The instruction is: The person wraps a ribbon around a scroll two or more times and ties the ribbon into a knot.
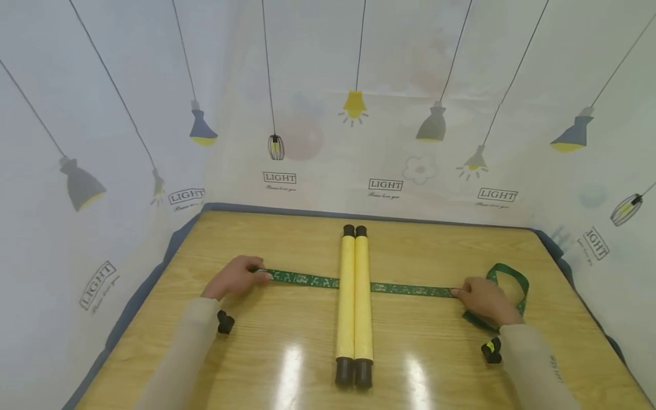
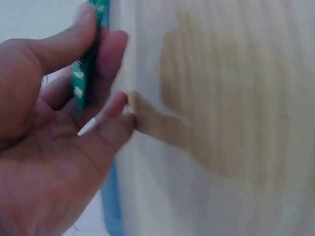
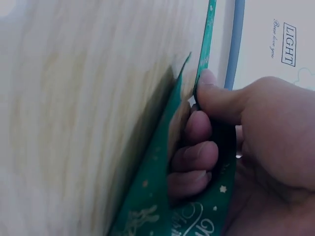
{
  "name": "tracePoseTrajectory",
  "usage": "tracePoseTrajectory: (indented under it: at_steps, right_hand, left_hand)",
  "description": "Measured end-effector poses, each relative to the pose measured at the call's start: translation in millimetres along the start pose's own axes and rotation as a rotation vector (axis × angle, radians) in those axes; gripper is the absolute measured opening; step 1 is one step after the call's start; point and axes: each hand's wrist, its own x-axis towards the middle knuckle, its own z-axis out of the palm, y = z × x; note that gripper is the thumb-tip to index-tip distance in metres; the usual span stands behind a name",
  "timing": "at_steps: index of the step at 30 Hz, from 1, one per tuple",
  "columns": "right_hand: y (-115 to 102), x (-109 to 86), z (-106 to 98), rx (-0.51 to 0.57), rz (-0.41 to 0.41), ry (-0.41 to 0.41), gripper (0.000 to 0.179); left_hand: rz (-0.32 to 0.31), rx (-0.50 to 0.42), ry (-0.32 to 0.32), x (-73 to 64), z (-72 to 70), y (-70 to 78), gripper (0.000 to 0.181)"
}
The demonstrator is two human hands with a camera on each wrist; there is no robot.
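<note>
A green ribbon [image 1: 302, 279] with a pale printed pattern stretches straight across between both hands. It passes beneath two yellow rods [image 1: 355, 302] with dark end caps, which lie side by side. My left hand [image 1: 238, 279] pinches the ribbon near its left end between thumb and fingers; in the left wrist view a short ribbon piece [image 2: 78, 83] shows behind the thumb. On the other side, my right hand [image 1: 484, 299] pinches it between thumb and curled fingers. The ribbon's spare length loops around behind that hand, and its printed face [image 3: 147, 196] shows large in the right wrist view.
Under everything is a wooden table [image 1: 287, 239] with a dark blue edge [image 1: 287, 212] along its back and sides. A white curtain [image 1: 318, 68] printed with lamps surrounds it. Small black pieces [image 1: 225, 322] appear beside each wrist.
</note>
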Motion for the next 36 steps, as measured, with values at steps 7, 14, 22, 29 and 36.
tracePoseTrajectory:
  at_steps: [7,14,22,29,36]
  right_hand:
    - [9,-1.4,-7,0.003,-0.071,-0.023,0.035]
    - [27,-10.3,-19,0.014,-0.123,-0.056,0.027]
    - [42,-28.1,-33,0.005,-0.172,-0.084,0.027]
    - [54,-32.3,-43,0.055,-0.166,-0.102,0.029]
    - [71,-32.3,-48,0.091,-0.188,-0.099,0.024]
  left_hand:
    - [-0.045,-0.161,0.026,-3.1,-7.1,-18.5,0.038]
    - [-0.114,-0.15,0.132,-2.7,-9.5,-17.0,0.031]
    - [-0.168,-0.133,0.217,-5.0,-19.8,-23.3,0.031]
    - [-0.19,-0.197,0.244,-17.9,-38.4,-36.1,0.033]
    - [-0.223,-0.19,0.261,-26.7,-54.6,-43.7,0.034]
